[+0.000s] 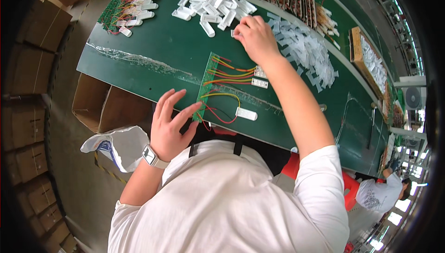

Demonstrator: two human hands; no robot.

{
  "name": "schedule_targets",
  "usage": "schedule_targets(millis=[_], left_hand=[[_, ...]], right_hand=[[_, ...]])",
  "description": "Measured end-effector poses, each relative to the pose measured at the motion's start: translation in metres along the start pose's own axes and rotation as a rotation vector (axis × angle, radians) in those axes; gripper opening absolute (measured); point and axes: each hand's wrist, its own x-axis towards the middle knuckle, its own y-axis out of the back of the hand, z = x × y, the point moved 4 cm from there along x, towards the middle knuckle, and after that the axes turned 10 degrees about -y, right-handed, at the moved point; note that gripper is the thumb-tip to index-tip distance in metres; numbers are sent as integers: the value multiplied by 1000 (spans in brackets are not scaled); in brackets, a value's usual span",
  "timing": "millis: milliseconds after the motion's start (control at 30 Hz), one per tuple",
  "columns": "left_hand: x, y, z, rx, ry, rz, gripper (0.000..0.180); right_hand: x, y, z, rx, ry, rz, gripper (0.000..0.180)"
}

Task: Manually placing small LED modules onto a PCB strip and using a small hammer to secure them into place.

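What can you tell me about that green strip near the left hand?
The green strip looks like a long, narrow circuit board, lying on the dark green table, pointing away from the person. Red, yellow and orange wires run from it to white plastic-looking pieces on its right. The left hand appears to touch its near end.

Even, bright light on the desk [157, 42] — lamps [395, 218] glare at far right, straight edges bend, corners blacken.
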Motion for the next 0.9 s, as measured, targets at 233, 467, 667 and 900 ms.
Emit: schedule_targets(millis=[233,467,667,900], left_hand=[[28,3,6,13,-22,122,52],[78,-27,23,116,-216,-68,31],[100,-67,20,183,-198,-101,14],[97,-69,21,187,-127,-140,7]], right_hand=[[-35,62,-18,3,2,258,11],[-155,138,-25,153,-351,97,13],[-201,122,-45,184,-360,79,19],[-188,82,-67,214,-170,99,23]])
